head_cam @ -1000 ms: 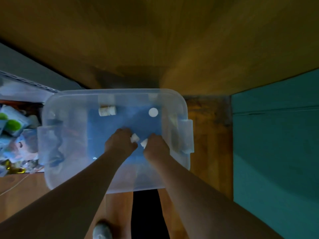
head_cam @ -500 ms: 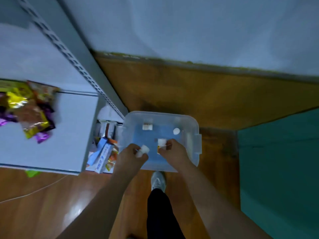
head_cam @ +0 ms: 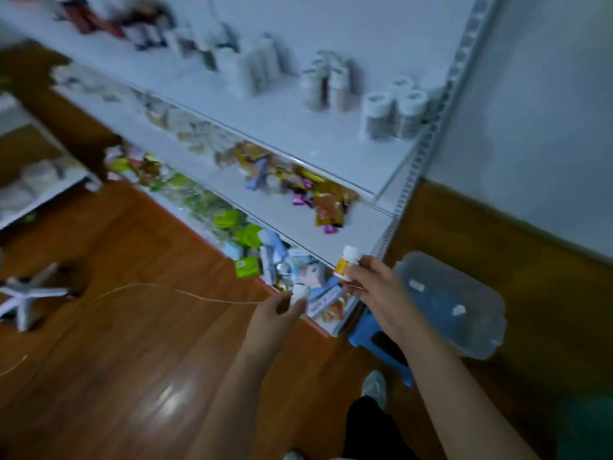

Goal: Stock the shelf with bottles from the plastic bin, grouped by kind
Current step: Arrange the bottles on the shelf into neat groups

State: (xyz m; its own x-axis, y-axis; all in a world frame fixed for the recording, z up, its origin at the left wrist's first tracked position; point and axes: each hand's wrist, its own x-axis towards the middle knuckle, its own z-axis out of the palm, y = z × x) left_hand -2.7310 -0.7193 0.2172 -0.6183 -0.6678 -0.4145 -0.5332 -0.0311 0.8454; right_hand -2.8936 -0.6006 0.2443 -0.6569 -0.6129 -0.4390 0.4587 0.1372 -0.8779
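Bottles in both hands: my right hand [head_cam: 371,287] grips the orange-label bottle [head_cam: 345,265], left hand [head_cam: 282,308] a white bottle [head_cam: 300,292], both just left of the bin [head_cam: 477,327]; match each w/ its kind up on the shelf [head_cam: 298,134]

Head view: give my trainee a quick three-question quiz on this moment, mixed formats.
1. True or false: both hands hold a bottle.
2. What sits under the plastic bin? A) a blue stool B) a cardboard box C) bare floor
3. How many bottles are left in the bin?

Key:
1. True: the left hand grips a white bottle, the right hand an orange-labelled bottle.
2. A, the blue stool.
3. Two.
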